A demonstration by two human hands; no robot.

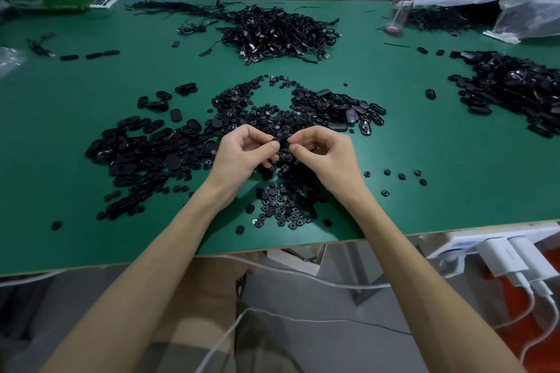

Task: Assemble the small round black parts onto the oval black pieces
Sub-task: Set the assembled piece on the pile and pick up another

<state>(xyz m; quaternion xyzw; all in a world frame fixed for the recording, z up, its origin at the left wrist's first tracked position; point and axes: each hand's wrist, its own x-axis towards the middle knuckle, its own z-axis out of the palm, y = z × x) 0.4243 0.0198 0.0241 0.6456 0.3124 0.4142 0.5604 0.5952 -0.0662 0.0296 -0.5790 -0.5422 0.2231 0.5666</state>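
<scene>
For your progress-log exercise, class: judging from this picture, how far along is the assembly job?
Done: possibly the far-right oval heap, but fitting cannot be seen. In hand: left hand and right hand pinch one black piece together. Left: large loose heaps of round parts and ovals lie before the person.

green worktop [424, 136]: round black parts [281, 206] heaped near centre, oval black pieces [142, 145] spread left, cable tangle [278, 33] far middle, clear bottle [400, 6] upright far right.
</scene>
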